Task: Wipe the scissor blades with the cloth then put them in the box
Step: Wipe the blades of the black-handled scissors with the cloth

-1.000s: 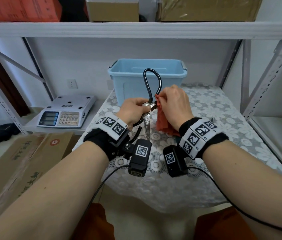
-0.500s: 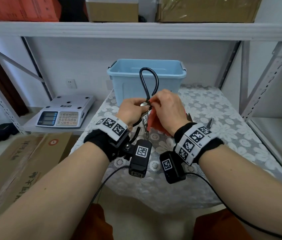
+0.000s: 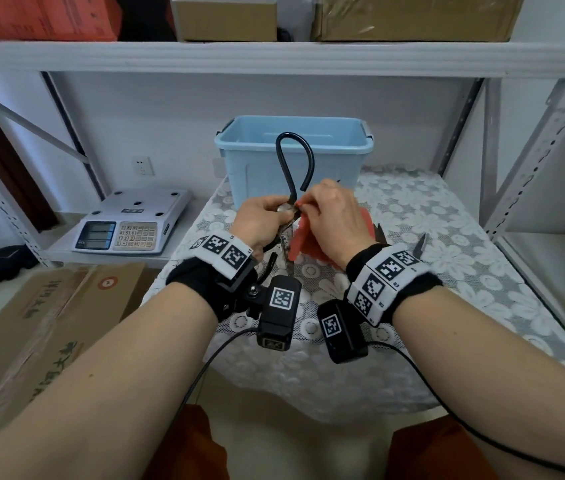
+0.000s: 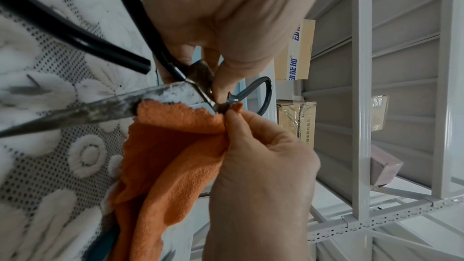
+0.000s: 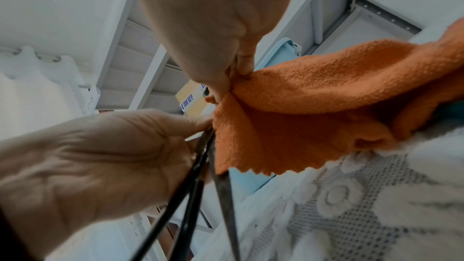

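- One pair of scissors (image 3: 289, 216), black-handled with dull, spotted blades, is held above the tabletop (image 3: 430, 244); one handle loop stands up in front of the box, the blade tips point down toward the person.
- One orange cloth (image 4: 173, 146) is bunched at the pivot end of a blade and hangs down from there.
- One light-blue box (image 3: 294, 157) stands open at the far edge of the tabletop, well behind the hands; its floor is hidden from the head view, so I cannot tell what lies in it.
- Two dark pointed tips (image 3: 421, 244) lie on the lace cover to the right.
- One weighing scale (image 3: 132, 226) sits on a low shelf to the left.
- The left hand (image 3: 260, 220) grips the scissors at the pivot, fingers curled round the handle.
- The right hand (image 3: 334, 223) pinches the cloth against the blade just beside the left thumb.
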